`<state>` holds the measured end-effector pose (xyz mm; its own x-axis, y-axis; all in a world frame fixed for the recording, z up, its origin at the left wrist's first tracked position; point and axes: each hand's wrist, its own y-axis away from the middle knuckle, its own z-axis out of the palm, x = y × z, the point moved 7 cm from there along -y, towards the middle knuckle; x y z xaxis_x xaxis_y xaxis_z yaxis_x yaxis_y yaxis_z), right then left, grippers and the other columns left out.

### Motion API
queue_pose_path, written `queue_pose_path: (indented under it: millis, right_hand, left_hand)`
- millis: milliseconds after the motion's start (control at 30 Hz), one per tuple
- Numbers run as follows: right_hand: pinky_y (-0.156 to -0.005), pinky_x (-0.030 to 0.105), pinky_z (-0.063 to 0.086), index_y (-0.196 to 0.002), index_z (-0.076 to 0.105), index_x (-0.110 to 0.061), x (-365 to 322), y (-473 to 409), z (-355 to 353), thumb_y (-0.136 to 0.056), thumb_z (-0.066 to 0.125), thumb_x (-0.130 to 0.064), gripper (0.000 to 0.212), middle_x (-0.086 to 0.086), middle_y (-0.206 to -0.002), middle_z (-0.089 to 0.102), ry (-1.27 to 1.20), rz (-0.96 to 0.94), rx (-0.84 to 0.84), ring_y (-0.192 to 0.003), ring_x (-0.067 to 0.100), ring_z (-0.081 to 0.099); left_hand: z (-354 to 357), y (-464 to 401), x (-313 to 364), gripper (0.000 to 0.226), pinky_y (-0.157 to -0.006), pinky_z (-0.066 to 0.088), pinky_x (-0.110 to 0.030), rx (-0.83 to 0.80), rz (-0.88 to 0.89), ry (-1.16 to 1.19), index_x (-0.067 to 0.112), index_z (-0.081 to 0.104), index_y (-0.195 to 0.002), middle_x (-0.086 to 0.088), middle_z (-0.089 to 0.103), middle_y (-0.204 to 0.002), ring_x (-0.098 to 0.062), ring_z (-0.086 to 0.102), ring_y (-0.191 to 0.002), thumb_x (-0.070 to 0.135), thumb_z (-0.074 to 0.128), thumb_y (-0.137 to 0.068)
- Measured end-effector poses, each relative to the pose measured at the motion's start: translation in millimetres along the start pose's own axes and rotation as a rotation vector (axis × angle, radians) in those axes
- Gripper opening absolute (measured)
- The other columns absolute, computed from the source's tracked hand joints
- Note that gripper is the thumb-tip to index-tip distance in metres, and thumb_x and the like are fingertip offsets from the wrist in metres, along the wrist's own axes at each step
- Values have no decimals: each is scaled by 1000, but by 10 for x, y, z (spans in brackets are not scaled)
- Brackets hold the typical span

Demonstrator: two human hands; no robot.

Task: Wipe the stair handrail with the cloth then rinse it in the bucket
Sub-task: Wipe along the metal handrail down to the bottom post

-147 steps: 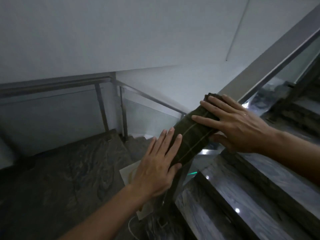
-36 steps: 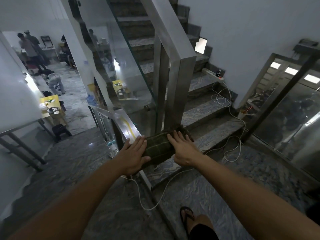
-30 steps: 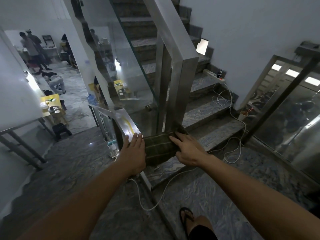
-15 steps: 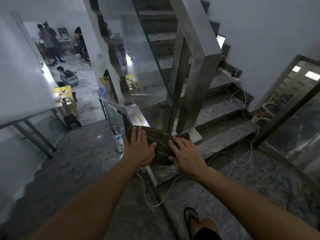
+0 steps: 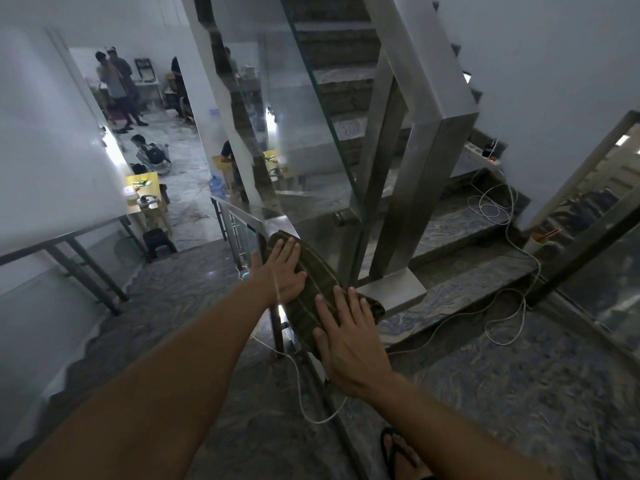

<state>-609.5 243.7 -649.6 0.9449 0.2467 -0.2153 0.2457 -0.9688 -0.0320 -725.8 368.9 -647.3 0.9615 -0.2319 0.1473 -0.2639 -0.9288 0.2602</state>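
Note:
A dark green striped cloth (image 5: 317, 292) lies draped along the flat top of the steel handrail (image 5: 394, 291), which runs down to the lower flight. My left hand (image 5: 285, 273) presses flat on the cloth's far end, fingers spread. Nearer to me, my right hand (image 5: 349, 341) lies flat on the other end, its thumb at the cloth's lower edge. Both palms hold the cloth against the rail. No bucket is in view.
A tall steel post (image 5: 415, 188) and a glass panel (image 5: 311, 133) rise just behind the cloth. White cables (image 5: 498, 306) trail over the marble landing and steps. My sandalled foot (image 5: 401, 455) is at the bottom edge. People (image 5: 116, 88) stand in the room below.
Both hands have slid the cloth along the rail, away from the post's foot and down toward the lower flight. The cloth now lies lengthwise, with the hands further apart.

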Motion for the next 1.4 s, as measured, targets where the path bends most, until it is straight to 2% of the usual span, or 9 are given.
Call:
queue_pose_path:
  millis: [100,200,300,600,933,1100,1200,1267,1400]
  right_hand:
    - [-111,53,22,-145,32,-14,-104,-121,31,-94,29,-46,60,24,-147,41,72,66,2,-137,44,36]
    - [-112,48,-8,-152,5,-14,-189,-231,45,-97,24,-42,64,24,-159,7,54,47,-55,-146,44,3]
    - [-111,44,-17,-151,-8,-16,-216,-336,32,-100,24,-40,65,22,-160,-10,33,43,-78,-147,39,-11]
    - [-118,45,-1,-152,-2,-16,-235,-676,56,-98,32,-39,68,21,-160,-5,-54,86,-137,-147,37,0]
    - [-119,44,0,-152,-2,-12,-253,-1030,35,-99,30,-35,66,18,-161,-7,-113,80,-191,-148,35,-3]
    - [-119,44,1,-152,-5,-13,-231,-1255,41,-101,28,-34,64,15,-160,-14,-142,62,-265,-148,33,-8]
    - [-119,45,5,-152,-4,-13,-190,-1411,21,-101,28,-30,62,13,-161,-14,-177,38,-307,-149,32,-6]
    - [-120,47,7,-152,-3,-15,-161,-1529,8,-101,29,-29,62,11,-161,-13,-185,26,-320,-149,31,-3]
    - [-119,54,3,-153,-4,-18,-167,-1806,0,-100,30,-30,64,8,-162,-13,-150,2,-350,-149,29,-3]
  left_hand:
    - [-44,-108,-63,66,-116,-6,-58,-5,26,-9,18,-5,-152,0,-12,-161,-17,-10,-148,46,21,-97]
    - [-72,-213,-121,65,-115,-8,-59,0,32,-9,20,-4,-152,1,-11,-162,-16,-10,-148,46,20,-97]
    - [-102,-295,-169,64,-115,-8,-59,17,31,1,21,-3,-152,2,-10,-162,-15,-10,-148,46,19,-98]
    - [-139,-513,-317,67,-117,-1,-50,47,13,131,17,-2,-152,-2,-10,-162,-19,-12,-148,47,25,-99]
    - [-251,-630,-438,65,-119,2,-44,164,-129,399,3,7,-151,-13,-4,-161,-28,-9,-148,30,37,-100]
    - [-279,-610,-499,49,-114,26,-43,281,-220,501,-2,27,-144,-19,15,-158,-35,29,-141,17,38,-99]
    - [-277,-583,-635,32,-91,40,-36,385,-324,632,-3,50,-122,-25,54,-128,-34,55,-112,16,40,-99]
    - [-224,-565,-747,33,-81,39,-31,379,-398,769,-7,61,-105,-28,63,-110,-37,59,-102,17,40,-99]
    - [1,-551,-893,38,-93,50,-46,301,-506,1187,-2,62,-87,-29,65,-101,-40,62,-98,27,41,-98]
